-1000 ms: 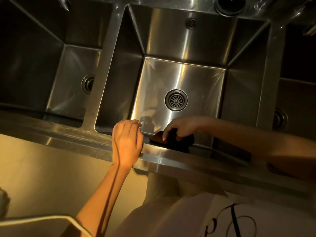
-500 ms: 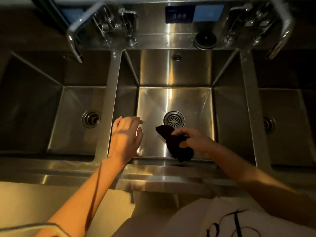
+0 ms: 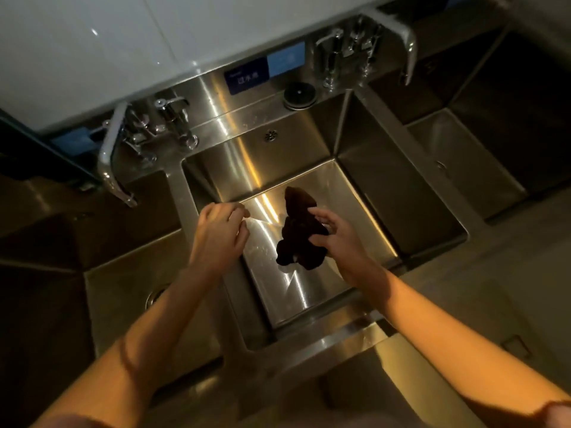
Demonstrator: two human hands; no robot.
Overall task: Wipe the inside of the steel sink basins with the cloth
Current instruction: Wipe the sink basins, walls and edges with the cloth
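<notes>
Three steel sink basins lie side by side below me. Over the middle basin (image 3: 312, 282) my right hand (image 3: 335, 239) grips a dark crumpled cloth (image 3: 298, 234), held up in the air above the basin floor. The cloth hides the middle drain. My left hand (image 3: 217, 230) hovers just left of the cloth, over the divider between the left basin (image 3: 123, 291) and the middle one, fingers loosely curled and holding nothing. The right basin (image 3: 463, 162) is in shadow.
A faucet (image 3: 112, 168) curves over the left basin and another faucet (image 3: 401, 41) over the right basin. Tap handles, a round black cap (image 3: 299, 94) and blue labels (image 3: 262, 76) sit on the back ledge. The steel front rim (image 3: 324, 338) runs under my forearms.
My right hand lifted the cloth from the basin's near wall up into the air at the centre. My head rose and tilted, bringing faucets and the white wall into view. The left hand stayed close by.
</notes>
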